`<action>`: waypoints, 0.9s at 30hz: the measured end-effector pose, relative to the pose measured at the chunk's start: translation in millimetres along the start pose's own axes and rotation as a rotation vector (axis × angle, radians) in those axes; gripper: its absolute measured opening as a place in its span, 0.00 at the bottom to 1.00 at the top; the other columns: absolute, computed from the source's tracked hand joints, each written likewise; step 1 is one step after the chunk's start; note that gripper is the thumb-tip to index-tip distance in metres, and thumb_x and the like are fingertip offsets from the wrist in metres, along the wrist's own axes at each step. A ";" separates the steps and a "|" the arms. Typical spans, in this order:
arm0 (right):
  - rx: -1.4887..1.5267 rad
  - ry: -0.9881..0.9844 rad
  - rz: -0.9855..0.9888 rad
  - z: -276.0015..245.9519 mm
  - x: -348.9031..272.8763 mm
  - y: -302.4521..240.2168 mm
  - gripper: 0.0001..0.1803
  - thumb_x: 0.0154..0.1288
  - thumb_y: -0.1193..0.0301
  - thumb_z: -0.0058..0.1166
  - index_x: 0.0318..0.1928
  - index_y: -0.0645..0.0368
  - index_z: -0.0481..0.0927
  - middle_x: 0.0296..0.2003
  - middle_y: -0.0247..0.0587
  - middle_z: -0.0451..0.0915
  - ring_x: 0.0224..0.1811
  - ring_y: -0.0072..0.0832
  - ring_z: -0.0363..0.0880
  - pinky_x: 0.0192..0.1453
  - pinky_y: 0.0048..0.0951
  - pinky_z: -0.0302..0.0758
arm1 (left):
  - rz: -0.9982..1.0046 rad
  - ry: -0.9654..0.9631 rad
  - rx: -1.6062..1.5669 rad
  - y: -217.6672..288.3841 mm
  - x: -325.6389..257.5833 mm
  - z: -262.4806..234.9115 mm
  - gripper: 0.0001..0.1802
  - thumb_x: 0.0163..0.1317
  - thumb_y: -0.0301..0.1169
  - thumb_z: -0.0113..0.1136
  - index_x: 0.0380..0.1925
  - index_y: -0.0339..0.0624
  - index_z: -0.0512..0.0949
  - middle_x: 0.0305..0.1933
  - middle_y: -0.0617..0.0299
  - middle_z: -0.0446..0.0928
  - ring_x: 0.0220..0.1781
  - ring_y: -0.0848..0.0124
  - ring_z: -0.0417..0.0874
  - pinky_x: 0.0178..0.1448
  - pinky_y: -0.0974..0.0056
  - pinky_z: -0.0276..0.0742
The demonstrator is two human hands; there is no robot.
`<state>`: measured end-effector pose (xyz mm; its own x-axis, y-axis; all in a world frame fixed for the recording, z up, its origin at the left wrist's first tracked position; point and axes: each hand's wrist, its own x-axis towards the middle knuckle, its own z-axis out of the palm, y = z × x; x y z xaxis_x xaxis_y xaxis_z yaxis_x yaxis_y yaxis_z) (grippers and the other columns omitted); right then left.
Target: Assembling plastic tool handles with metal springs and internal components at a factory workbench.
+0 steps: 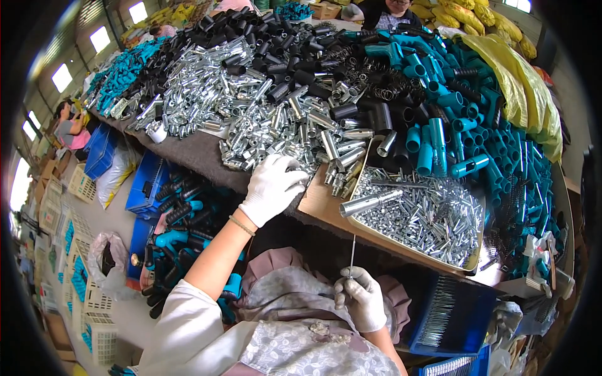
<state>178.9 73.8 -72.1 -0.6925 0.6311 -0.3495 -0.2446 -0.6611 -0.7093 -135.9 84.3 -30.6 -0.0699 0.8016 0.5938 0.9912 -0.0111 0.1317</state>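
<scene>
The right hand (362, 299), gloved, pinches a thin rod (352, 255) between thumb and fingers; the rod points up, just short of the table's near edge. The left hand (274, 189), also gloved, reaches to the near edge of the silver parts (251, 135), fingers bent; whether they are clamped on anything, I cannot tell from this angle. Beyond the rod, a tray (401, 242) holds small metal pins (426, 213), with a tube (371, 203) across its left rim. Farther out lie teal handles (464, 125), black sleeves (301, 66) and a yellow sack (517, 88).
</scene>
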 end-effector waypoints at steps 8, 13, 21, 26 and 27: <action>-0.001 0.026 0.013 -8.7 -7.7 0.8 0.13 0.70 0.71 0.55 0.51 0.62 0.74 0.33 0.44 0.80 0.26 0.28 0.79 0.31 0.27 0.78 | -0.016 0.005 0.046 8.8 4.4 2.0 0.13 0.54 0.30 0.64 0.41 0.52 0.83 0.48 0.63 0.78 0.56 0.59 0.75 0.60 0.55 0.73; 0.021 -0.015 0.067 -5.4 -7.9 0.6 0.14 0.72 0.74 0.51 0.55 0.66 0.72 0.35 0.45 0.81 0.27 0.27 0.79 0.33 0.25 0.78 | 0.115 -0.127 0.205 13.3 20.6 -0.6 0.10 0.55 0.30 0.63 0.38 0.50 0.83 0.47 0.62 0.76 0.53 0.58 0.75 0.60 0.55 0.74; 0.020 -0.031 0.083 -8.1 -9.9 5.5 0.15 0.72 0.74 0.50 0.56 0.66 0.72 0.37 0.45 0.80 0.28 0.27 0.80 0.34 0.25 0.78 | 0.091 -0.234 0.155 6.6 13.3 -7.7 0.04 0.56 0.32 0.63 0.31 0.51 0.83 0.43 0.63 0.75 0.50 0.61 0.75 0.54 0.57 0.75; -0.009 -0.065 0.090 -4.6 -7.5 5.0 0.15 0.72 0.74 0.50 0.56 0.66 0.72 0.37 0.45 0.80 0.29 0.27 0.80 0.34 0.25 0.78 | 0.038 -0.279 0.139 10.9 14.8 -3.0 0.07 0.56 0.32 0.62 0.35 0.52 0.86 0.44 0.62 0.76 0.53 0.60 0.75 0.56 0.56 0.74; -0.016 -0.070 0.085 -4.1 -7.8 4.7 0.15 0.72 0.74 0.50 0.55 0.66 0.72 0.37 0.45 0.80 0.29 0.27 0.80 0.34 0.25 0.77 | 0.027 -0.297 0.126 12.9 13.4 -6.8 0.06 0.57 0.32 0.62 0.34 0.52 0.86 0.45 0.62 0.76 0.53 0.60 0.75 0.56 0.56 0.74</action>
<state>185.9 67.4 -75.1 -0.7563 0.5429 -0.3651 -0.1729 -0.7040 -0.6888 -124.8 90.9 -15.6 -0.0258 0.9417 0.3356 0.9997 0.0242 0.0089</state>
